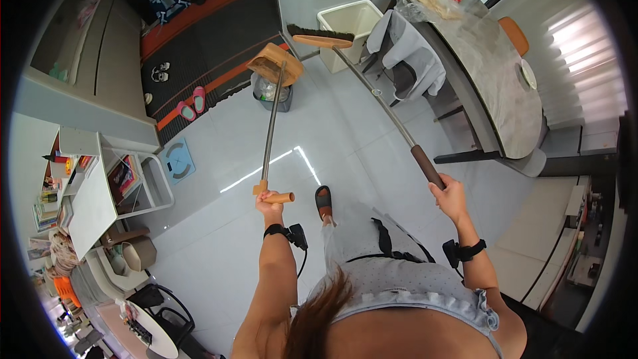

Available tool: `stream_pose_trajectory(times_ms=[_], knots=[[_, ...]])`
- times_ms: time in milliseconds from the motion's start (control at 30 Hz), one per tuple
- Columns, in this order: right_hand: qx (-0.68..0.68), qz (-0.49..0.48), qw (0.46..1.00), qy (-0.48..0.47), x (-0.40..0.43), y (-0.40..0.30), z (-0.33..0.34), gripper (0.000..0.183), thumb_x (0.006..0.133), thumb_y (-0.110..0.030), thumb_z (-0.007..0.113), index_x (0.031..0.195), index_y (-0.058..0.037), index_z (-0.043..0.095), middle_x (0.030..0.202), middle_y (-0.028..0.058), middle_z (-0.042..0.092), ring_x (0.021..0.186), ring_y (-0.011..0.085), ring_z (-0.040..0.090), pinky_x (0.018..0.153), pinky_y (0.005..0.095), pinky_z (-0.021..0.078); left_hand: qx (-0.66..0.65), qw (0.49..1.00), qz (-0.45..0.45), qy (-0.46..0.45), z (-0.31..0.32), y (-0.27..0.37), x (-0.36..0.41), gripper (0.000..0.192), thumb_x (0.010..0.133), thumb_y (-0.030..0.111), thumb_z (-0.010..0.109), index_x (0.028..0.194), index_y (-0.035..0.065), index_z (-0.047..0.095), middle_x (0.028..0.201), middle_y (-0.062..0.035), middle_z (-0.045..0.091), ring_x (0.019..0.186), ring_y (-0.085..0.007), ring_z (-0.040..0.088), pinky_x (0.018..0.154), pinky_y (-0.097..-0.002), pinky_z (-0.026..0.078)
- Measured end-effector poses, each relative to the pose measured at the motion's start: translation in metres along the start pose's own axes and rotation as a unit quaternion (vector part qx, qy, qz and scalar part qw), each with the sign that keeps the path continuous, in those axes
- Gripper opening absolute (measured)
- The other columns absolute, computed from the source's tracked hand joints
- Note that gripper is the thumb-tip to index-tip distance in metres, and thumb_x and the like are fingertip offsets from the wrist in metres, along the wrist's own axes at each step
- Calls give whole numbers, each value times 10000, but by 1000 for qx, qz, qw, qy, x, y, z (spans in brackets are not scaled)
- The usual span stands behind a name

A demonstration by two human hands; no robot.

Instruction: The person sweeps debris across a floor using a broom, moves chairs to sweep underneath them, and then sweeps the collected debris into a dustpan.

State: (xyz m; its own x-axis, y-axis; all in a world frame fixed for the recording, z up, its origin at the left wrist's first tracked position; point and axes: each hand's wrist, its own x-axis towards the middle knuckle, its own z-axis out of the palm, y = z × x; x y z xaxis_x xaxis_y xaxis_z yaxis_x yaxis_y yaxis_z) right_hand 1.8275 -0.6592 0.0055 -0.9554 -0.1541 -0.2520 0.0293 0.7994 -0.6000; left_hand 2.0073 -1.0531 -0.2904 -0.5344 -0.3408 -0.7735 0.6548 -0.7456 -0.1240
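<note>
My left hand [269,203] is closed around the orange handle of a long-handled dustpan [275,63]. The dustpan's orange pan hangs over a small grey trash bin [284,101] lined with a bag, hiding part of it. My right hand [450,198] grips the brown end of a long broom [390,111] with a metal shaft. The broom's dark-bristled head is raised at the far side, in front of a tall cream bin [353,16]. Whether the dustpan touches the small bin, I cannot tell.
On the right stands a marble-look table [498,85] beside a chair draped with a grey garment [413,45]. A dark entrance mat [209,45] with pink slippers [198,99] lies at upper left. A blue scale [178,160] and a white desk [92,214] are at left.
</note>
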Motion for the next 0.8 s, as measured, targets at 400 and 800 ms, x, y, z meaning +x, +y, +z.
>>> stream_pose_trajectory(times_ms=[400,800], knots=[[71,25,997,-6,3,3,12,199,767,-150,602,848,31,581,489,52,501,395,115,509,396,263,396,10,999,28,-16,-23,15,-85,138,722,78,422,822,-8,460,548,-1,398,439,-90,407,423,-196,417],[89,57,993,-45,0,3,19,219,762,-155,613,884,25,595,503,33,512,401,99,511,384,247,398,-47,999,18,-13,1,0,-58,63,739,98,416,711,42,414,557,1,419,446,-84,420,417,-200,419]])
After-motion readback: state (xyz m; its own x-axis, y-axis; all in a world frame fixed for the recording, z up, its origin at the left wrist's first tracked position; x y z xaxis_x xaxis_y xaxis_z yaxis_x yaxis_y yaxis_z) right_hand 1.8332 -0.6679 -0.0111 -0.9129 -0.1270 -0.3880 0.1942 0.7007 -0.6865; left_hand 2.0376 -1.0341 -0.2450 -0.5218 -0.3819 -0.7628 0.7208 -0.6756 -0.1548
